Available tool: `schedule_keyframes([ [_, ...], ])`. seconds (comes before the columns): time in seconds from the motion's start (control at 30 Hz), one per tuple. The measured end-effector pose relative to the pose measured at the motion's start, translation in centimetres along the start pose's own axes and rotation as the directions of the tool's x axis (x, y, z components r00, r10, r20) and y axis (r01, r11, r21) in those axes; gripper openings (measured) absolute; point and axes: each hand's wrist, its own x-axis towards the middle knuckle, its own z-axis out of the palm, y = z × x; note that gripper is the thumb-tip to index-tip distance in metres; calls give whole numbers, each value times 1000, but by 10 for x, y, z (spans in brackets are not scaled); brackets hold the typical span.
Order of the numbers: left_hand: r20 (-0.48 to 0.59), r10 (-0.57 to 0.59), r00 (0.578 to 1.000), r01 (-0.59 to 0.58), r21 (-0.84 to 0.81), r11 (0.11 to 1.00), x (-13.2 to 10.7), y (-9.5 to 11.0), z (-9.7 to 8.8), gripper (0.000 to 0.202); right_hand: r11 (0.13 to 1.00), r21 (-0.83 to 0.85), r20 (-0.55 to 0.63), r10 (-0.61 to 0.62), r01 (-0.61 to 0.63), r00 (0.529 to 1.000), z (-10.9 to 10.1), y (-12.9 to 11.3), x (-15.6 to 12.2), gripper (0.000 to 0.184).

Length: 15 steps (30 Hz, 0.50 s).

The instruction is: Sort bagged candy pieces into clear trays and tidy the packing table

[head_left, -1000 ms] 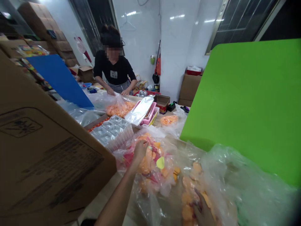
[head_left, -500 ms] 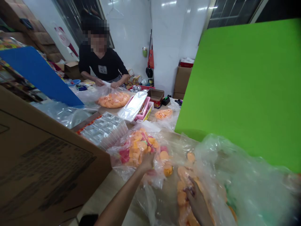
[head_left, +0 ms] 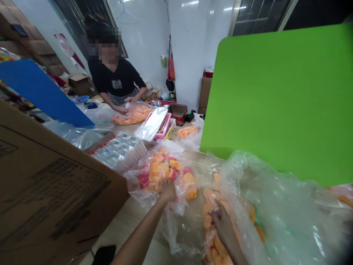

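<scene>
At the left, beside the cardboard box (head_left: 55,184) and clear blister trays (head_left: 121,151), our left hand (head_left: 167,191) has drawn back to the near edge of the bag of orange and pink pieces (head_left: 162,169). Its fingers are curled and we cannot tell the grip. Rightward, our right hand (head_left: 222,224) has slid forward, fingers extended, onto the orange discs (head_left: 208,208) below the green board (head_left: 275,99).

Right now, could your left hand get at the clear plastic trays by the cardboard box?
Probably yes. The left hand rests on the bag of orange pieces; the clear trays lie uncovered just beyond, with only that soft bag between.
</scene>
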Motion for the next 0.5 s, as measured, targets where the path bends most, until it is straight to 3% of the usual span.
schedule_keyframes([
  [0.13,-13,-55,998,52,-180,982,-6,-5,-8,48,1000,16,0,-4,4,1000,-2,1,-2,58],
  [0.23,-66,-48,997,19,-385,923,-26,-4,-30,40,1000,21,3,-5,5,1000,-2,1,-1,58],
  [0.27,-92,-30,995,-21,-503,864,-37,-1,-40,42,1000,19,5,-6,6,1000,-2,2,0,58],
  [0.3,-108,-4,994,-67,-645,761,-51,5,-51,45,1000,16,7,-10,10,1000,-2,2,0,57],
  [0.37,-106,74,992,-127,-900,418,-81,24,-74,54,1000,9,11,-25,25,1000,-2,3,0,58],
  [0.43,-69,174,982,-86,-992,88,-112,49,-93,58,999,-1,12,-39,39,999,-2,1,-1,58],
  [0.5,-36,254,967,-30,-999,-28,-138,76,-105,58,999,-8,10,-38,38,999,-2,-5,-3,59],
])
